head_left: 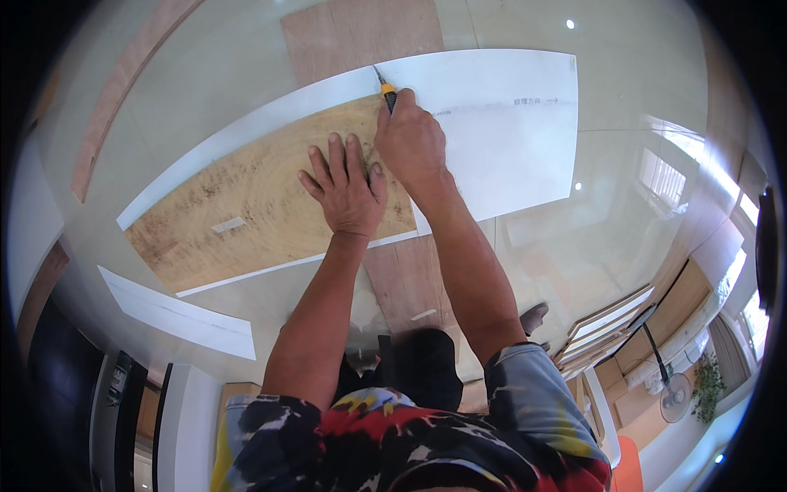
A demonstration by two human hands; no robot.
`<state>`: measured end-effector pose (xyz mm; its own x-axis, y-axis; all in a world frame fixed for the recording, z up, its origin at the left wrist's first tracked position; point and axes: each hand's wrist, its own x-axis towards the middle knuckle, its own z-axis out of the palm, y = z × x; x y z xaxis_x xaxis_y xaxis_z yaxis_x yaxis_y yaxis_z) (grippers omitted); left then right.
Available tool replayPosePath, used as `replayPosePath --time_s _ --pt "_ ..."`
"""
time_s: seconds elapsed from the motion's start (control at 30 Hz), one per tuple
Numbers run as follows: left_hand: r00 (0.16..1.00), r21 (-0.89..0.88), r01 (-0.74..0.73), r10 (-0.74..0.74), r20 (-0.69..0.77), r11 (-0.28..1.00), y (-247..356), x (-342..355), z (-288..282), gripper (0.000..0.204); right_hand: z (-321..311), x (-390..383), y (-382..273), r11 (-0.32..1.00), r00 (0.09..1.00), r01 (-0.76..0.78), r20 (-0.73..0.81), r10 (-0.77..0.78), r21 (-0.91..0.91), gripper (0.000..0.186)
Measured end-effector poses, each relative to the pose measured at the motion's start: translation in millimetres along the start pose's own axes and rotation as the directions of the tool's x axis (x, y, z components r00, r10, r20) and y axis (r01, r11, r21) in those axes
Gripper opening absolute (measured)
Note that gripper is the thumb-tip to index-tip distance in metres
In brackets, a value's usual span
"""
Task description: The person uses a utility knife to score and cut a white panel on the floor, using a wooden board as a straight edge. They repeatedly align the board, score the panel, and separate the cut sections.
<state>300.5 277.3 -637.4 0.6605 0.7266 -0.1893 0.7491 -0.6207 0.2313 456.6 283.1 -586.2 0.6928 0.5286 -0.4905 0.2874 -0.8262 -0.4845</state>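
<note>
My right hand [411, 141] is wrapped round a utility knife [388, 95] with a yellow and black body. The knife's tip touches the far edge of a large white sheet [508, 148], which lies flat on the floor. On top of the sheet's left part rests a brown wood-patterned board [270, 197] with dark smudges and a small pale strip of tape [229, 224]. My left hand [348, 187] lies flat on this board with fingers spread, holding nothing. The board's right edge runs partly beneath my right forearm.
Reddish plywood [361, 33] shows under the sheet, beyond it and near my feet. A narrow white offcut [180, 313] lies at the near left, a long wooden strip [123, 98] at the far left. Stacked panels [602, 324], a standing fan [675, 395] and a plant [708, 381] are at the right.
</note>
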Motion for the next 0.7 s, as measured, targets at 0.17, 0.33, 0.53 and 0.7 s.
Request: replayPosePath --time_s 0.17,0.33,0.53,0.7 --pt "1.000 0.004 0.001 -0.001 -0.003 1.000 -1.2 -0.4 1.2 0.062 -0.3 -0.8 0.9 0.999 1.000 -0.001 -0.001 0.001 0.032 0.026" --pt "1.000 0.004 -0.001 0.001 0.004 1.000 -0.6 0.4 1.3 0.062 0.5 0.0 2.2 1.000 1.000 0.021 -0.020 -0.020 0.022 0.025" --pt "1.000 -0.021 0.005 -0.006 -0.028 1.000 -0.3 0.4 4.5 0.063 -1.4 -0.7 2.5 1.000 1.000 0.023 -0.006 -0.023 0.007 0.025" --pt "1.000 -0.031 0.005 -0.006 -0.020 1.000 -0.1 0.1 2.5 0.062 2.5 -0.6 2.2 1.000 1.000 0.000 0.000 0.000 0.001 0.025"
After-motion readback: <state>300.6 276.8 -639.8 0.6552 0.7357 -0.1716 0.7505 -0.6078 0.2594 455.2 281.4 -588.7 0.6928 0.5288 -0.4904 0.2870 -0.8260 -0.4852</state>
